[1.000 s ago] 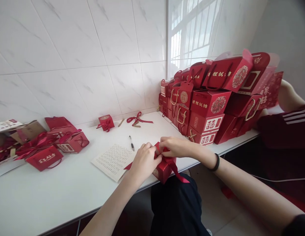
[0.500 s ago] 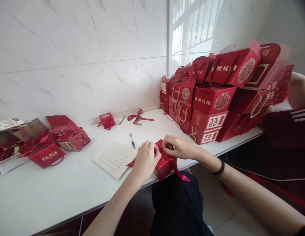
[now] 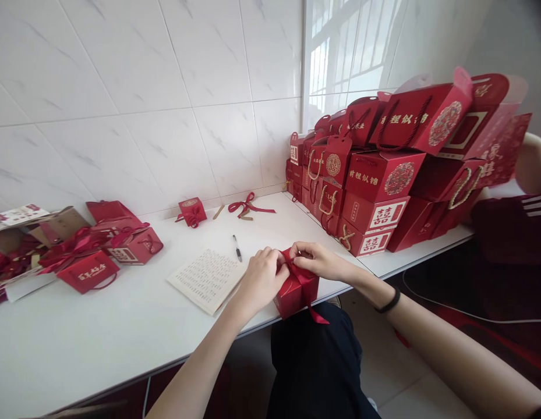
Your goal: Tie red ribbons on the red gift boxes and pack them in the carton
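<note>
A small red gift box (image 3: 292, 298) sits at the front edge of the white table, just above my knee. Around it runs a shiny red ribbon (image 3: 306, 285), one tail hanging over the box's near side. My left hand (image 3: 265, 272) is closed at the top left of the box, thumb and fingers pinching the ribbon. From the other side, my right hand (image 3: 316, 259) pinches the ribbon at the top of the box. The fingertips of both hands nearly meet there, and they hide the knot area.
An open notebook (image 3: 207, 280) and a pen (image 3: 237, 248) lie left of my hands. Red gift boxes (image 3: 361, 174) are stacked high at the right, a person's dark sleeve (image 3: 510, 233) beyond. Ribbon-tied boxes (image 3: 89, 270), a small box (image 3: 192, 212) and a loose ribbon bow (image 3: 248, 203) lie farther off.
My fingers have shifted slightly on the ribbon at the box top. The hanging ribbon tail has drawn in a little. The person's arm at the right has moved slightly.
</note>
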A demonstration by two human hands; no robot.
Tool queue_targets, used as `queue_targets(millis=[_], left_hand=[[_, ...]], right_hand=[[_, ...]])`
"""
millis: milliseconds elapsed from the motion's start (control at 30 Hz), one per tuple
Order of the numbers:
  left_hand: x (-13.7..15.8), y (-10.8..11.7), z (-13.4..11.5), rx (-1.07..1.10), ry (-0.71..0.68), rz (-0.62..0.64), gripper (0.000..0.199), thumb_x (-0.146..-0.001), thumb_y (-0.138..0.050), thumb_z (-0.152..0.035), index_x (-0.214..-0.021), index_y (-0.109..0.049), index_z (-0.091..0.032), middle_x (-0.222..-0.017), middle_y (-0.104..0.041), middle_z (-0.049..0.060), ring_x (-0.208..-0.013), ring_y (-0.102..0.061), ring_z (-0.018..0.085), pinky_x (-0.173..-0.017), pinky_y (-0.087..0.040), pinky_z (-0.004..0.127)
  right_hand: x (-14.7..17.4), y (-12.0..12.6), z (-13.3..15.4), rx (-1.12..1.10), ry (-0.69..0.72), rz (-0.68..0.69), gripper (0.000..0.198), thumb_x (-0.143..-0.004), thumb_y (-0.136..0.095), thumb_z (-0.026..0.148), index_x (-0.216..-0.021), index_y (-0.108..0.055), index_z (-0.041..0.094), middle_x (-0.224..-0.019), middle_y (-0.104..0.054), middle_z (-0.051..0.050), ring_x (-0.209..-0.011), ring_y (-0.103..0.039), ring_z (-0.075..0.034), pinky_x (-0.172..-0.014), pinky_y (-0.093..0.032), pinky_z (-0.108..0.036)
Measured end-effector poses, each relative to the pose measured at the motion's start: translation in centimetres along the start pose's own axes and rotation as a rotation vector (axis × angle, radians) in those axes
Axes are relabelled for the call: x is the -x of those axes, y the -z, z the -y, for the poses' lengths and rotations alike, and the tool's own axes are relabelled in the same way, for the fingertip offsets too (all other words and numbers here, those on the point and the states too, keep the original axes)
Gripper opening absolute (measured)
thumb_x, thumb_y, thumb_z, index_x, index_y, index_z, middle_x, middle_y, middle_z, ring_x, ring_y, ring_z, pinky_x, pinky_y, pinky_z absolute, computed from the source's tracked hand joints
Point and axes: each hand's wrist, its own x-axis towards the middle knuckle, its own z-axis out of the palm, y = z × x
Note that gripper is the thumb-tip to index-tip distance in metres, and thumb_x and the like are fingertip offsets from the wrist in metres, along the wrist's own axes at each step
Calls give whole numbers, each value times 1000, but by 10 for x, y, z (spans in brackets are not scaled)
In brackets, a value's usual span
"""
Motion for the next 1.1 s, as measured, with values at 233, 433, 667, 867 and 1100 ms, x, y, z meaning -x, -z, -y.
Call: queue_targets(millis=[233,433,667,867,1100], left_hand=[[-5,-7,-3,27,100,-118,11,-83,-41,-16,-72,-41,-20,-84,-54,5,-82,-52,21,-76,-41,37],[-5,1,4,140,53,-34,8,-78,-46,-17,-71,-43,-20,-83,-55,1,-82,-54,18,-77,-41,34],[-14,7,-5,92,106,-72,9,-74,-51,-18,-66,-47,-20,-78,-60,3,-71,-55,20,-81,-38,41],[-23,6,-6,223,191,-212,6,-75,-49,-20,-69,-48,-21,-67,-57,1,-55,-49,17,-62,-36,31],[-17,17,16,960,223,-400,13,-79,-45,-23,-69,-51,-18,-59,-48,-3,-52,-42,10,-54,-35,23]], right_hand=[[3,12,-4,-37,24,94,23,-75,-58,29,-60,-47,16,-72,-45,0,-66,-42,-13,-64,-35,-26],[12,18,-11,-704,-100,-24,29,-71,-64,43,-65,-54,17,-60,-44,2,-57,-40,-13,-60,-36,-28],[13,32,24,-794,-11,-264,28,-69,-71,39,-66,-54,17,-65,-51,1,-46,-35,-8,-50,-33,-26],[14,37,48,-717,116,-291,28,-69,-76,40,-70,-59,17,-61,-51,2,-45,-37,-7,-47,-32,-24],[22,49,61,-593,183,-413,32,-64,-79,45,-67,-63,18,-56,-54,1,-38,-37,-6,-39,-29,-22]])
